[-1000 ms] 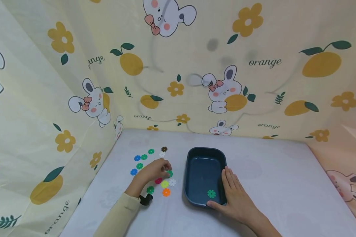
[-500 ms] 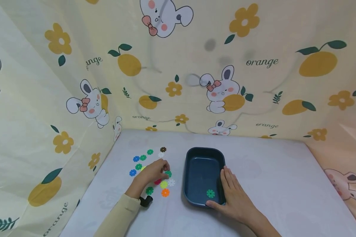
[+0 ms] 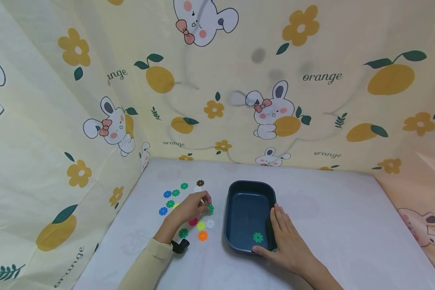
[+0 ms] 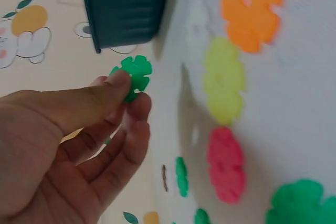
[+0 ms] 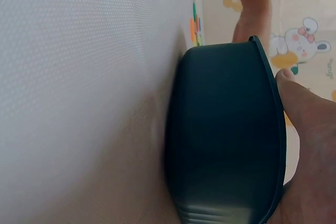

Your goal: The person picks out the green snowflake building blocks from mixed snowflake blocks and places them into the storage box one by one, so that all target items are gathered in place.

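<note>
1. On the white table (image 3: 330, 225), the head view shows the left hand (image 3: 190, 207) over a scatter of flower-shaped discs, with a green disc (image 3: 210, 208) at its fingertips, just left of the dark blue tray (image 3: 235, 187).
2. Only the left wrist view makes the grip plain: thumb and forefinger pinch the green disc (image 4: 134, 74), holding it off the table, the other fingers loosely curled beneath.
3. That same view shows the orange disc (image 4: 251, 6), yellow disc (image 4: 224, 80) and pink disc (image 4: 227, 163) lying flat in a row beside the hand.
4. The right hand (image 3: 288, 239) lies against the tray's right side, fingers straight along the rim and thumb at the near corner.
5. From the right wrist view the tray's outer wall (image 5: 226, 135) shows, with the thumb (image 5: 302, 108) pressed on its edge; its inside is hidden there.
6. The head view alone looks into the tray: one green disc in the tray (image 3: 258, 237) lies near its front right corner.
</note>
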{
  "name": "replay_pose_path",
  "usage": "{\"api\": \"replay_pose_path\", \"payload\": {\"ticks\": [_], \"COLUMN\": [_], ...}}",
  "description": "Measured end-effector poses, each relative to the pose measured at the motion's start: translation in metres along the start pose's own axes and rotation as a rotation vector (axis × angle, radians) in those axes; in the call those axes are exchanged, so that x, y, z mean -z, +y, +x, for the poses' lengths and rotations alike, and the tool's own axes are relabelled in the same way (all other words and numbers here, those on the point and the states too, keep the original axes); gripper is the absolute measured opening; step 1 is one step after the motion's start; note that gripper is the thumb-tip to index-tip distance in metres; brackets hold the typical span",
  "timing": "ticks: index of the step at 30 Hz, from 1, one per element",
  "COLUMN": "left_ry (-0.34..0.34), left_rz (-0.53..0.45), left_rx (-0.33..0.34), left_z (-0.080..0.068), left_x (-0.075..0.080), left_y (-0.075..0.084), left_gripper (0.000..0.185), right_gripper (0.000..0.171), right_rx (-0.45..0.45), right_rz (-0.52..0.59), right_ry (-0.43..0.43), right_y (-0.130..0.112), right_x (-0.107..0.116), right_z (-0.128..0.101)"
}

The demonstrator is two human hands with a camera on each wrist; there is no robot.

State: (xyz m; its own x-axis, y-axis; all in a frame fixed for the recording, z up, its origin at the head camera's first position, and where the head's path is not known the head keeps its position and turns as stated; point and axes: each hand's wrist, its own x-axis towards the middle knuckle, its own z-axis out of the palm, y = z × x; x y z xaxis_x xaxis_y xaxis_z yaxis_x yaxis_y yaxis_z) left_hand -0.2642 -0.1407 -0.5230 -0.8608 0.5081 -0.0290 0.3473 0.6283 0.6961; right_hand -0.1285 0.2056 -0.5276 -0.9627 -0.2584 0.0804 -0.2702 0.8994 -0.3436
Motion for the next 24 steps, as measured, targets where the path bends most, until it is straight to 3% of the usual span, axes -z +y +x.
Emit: {"api": "replay_pose_path", "payload": {"ticks": [9, 14, 21, 24], "left_ry": [0.063, 0.022, -0.027, -0.040], "left_rz": [-0.082, -0.106, -0.121, -0.117], "left_rx": [-0.047, -0.072, -0.162, -0.163], "left_z": [0.007, 0.011, 0.019, 0.024], "left_x": [0.009, 0.009, -0.001, -0.006], "left_y": [0.028, 0.044, 0.060, 0.066], "left_gripper": [0.012, 0.013, 0.015, 0.015], "right_gripper": [0.132, 0.131, 0.130, 0.130], "right_rx": [-0.006, 0.001, 0.017, 0.020], "right_rz": [0.009, 0.013, -0.002, -0.005], "right_ry": [0.000, 0.008, 0.026, 0.027], "right_y": [0.001, 0.001, 0.002, 0.002], "right_x": [0.000, -0.002, -0.003, -0.003], "right_z": [0.001, 0.000, -0.001, -0.001]}}
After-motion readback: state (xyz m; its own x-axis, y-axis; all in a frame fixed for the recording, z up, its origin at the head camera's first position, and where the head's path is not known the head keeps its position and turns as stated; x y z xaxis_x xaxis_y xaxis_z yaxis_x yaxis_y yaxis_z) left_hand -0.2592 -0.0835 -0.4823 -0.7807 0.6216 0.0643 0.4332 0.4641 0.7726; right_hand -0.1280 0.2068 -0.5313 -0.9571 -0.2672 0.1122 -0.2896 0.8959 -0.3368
